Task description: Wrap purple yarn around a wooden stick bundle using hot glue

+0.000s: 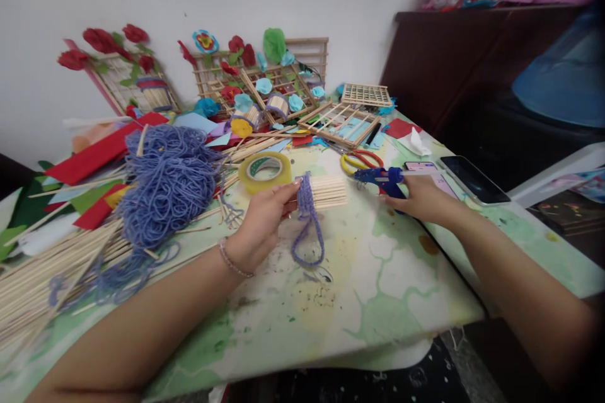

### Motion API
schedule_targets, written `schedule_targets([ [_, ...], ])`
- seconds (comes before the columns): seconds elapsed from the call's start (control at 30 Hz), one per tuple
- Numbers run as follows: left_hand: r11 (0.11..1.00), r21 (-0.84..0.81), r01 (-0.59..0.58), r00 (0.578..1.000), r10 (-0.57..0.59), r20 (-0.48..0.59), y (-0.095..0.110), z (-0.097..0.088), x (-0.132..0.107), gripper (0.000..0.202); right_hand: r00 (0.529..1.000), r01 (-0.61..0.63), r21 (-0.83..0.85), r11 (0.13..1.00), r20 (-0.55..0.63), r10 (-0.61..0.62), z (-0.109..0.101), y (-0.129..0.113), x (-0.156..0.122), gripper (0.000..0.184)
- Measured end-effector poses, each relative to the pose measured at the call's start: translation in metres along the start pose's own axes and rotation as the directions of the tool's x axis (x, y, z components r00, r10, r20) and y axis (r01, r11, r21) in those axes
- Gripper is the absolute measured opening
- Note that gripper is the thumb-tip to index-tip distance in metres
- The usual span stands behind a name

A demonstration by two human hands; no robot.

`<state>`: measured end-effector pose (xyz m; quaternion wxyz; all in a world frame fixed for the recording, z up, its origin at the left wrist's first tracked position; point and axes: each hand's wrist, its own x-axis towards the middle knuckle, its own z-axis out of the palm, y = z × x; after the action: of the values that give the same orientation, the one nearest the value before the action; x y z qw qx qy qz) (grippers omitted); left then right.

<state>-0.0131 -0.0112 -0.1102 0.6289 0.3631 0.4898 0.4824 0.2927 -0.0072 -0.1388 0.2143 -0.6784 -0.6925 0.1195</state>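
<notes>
A: Where was there open room on the tablecloth [331,321]?
B: Mostly between the stick bundle [331,192] and the near edge. A narrower gap separated the bundle from the glue gun [385,181], to its right.
A: And the hands?
B: The left hand [265,220] pinched the bundle's left end between thumb and fingers; the right hand [425,198] gripped the glue gun, its nozzle facing the bundle.
A: What were the materials like?
B: Pale, straight sticks lay side by side, crossed by a purple yarn braid [306,195] with a hanging loop. A shiny roll of tape [242,173] sat near a soft, tangled yarn heap [167,186].
A: Anything inside the little stick cup [154,96] by the wall?
B: I couldn't tell; its banded side hid that.
</notes>
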Motion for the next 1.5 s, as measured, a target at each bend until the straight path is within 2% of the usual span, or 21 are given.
schedule_targets([
  [0.1, 1.0, -0.026, -0.004, 1.0, 0.004, 0.007, 0.01, 0.002, -0.008, 0.016, 0.984, 0.039, -0.259, 0.965, -0.156, -0.082, -0.025, -0.013, -0.034, 0.05],
  [0.17, 0.998, -0.069, 0.001, 0.999, 0.002, 0.034, 0.014, 0.003, -0.013, 0.013, 0.941, 0.076, -0.246, 0.966, -0.303, -0.151, -0.036, -0.036, -0.064, 0.037],
  [0.2, 0.996, -0.093, 0.009, 0.999, -0.005, 0.043, 0.015, 0.004, -0.014, 0.011, 0.919, 0.102, -0.186, 0.977, -0.359, -0.164, -0.038, -0.05, -0.078, 0.03],
  [0.23, 0.993, -0.117, 0.02, 0.999, -0.014, 0.047, 0.016, 0.006, -0.016, 0.01, 0.917, 0.147, -0.09, 0.985, -0.361, -0.17, -0.035, -0.065, -0.09, 0.025],
  [0.3, 0.986, -0.158, 0.048, 0.998, -0.042, 0.041, 0.016, 0.008, -0.018, 0.009, 0.943, 0.249, 0.202, 0.947, -0.272, -0.19, -0.021, -0.092, -0.107, 0.018],
  [0.33, 0.983, -0.175, 0.062, 0.998, -0.056, 0.039, 0.016, 0.009, -0.019, 0.009, 0.964, 0.25, 0.351, 0.902, -0.175, -0.199, -0.01, -0.103, -0.111, 0.017],
  [0.4, 0.976, -0.199, 0.085, 0.996, -0.078, 0.042, 0.014, 0.01, -0.021, 0.008, 0.985, 0.146, 0.578, 0.803, -0.013, -0.17, 0.014, -0.119, -0.111, 0.025],
  [0.43, 0.974, -0.207, 0.094, 0.995, -0.086, 0.045, 0.014, 0.01, -0.021, 0.007, 0.991, 0.09, 0.658, 0.748, 0.017, -0.134, 0.025, -0.124, -0.109, 0.032],
  [0.5, 0.972, -0.211, 0.104, 0.994, -0.095, 0.053, 0.013, 0.01, -0.022, 0.007, 0.995, 0.004, 0.787, 0.617, 0.056, -0.079, 0.042, -0.131, -0.102, 0.037],
  [0.6, 0.971, -0.208, 0.115, 0.993, -0.105, 0.056, 0.01, 0.007, -0.021, 0.008, 0.988, -0.114, 0.897, 0.426, 0.148, -0.047, 0.05, -0.14, -0.095, 0.033],
  [0.73, 0.968, -0.214, 0.134, 0.99, -0.121, 0.074, 0.005, 0.004, -0.013, 0.01, 0.978, -0.206, 0.916, 0.344, 0.208, 0.032, 0.055, -0.151, -0.095, 0.04],
  [0.83, 0.968, -0.221, 0.122, 0.99, -0.104, 0.092, 0.002, 0.002, -0.007, 0.012, 0.972, -0.233, 0.91, 0.342, 0.222, 0.071, 0.063, -0.156, -0.097, 0.042],
  [0.97, 0.966, -0.226, 0.122, 0.99, -0.104, 0.091, 0.002, 0.0, -0.004, 0.012, 0.967, -0.253, 0.88, 0.403, 0.244, 0.074, 0.071, -0.153, -0.099, 0.041],
  [1.17, 0.971, -0.188, 0.148, 0.989, -0.14, 0.054, 0.004, 0.002, -0.005, 0.011, 0.963, -0.262, 0.824, 0.503, 0.259, 0.078, 0.06, -0.137, -0.094, 0.032],
  [1.33, 0.976, -0.154, 0.153, 0.987, -0.142, 0.076, 0.003, 0.001, -0.003, 0.01, 0.962, -0.259, 0.757, 0.6, 0.259, 0.088, 0.052, -0.129, -0.088, 0.029],
  [1.5, 0.991, -0.1, 0.091, 0.995, -0.086, 0.057, 0.002, -0.002, -0.001, 0.015, 0.971, -0.227, 0.688, 0.689, 0.214, 0.106, 0.047, -0.128, -0.083, 0.029],
])
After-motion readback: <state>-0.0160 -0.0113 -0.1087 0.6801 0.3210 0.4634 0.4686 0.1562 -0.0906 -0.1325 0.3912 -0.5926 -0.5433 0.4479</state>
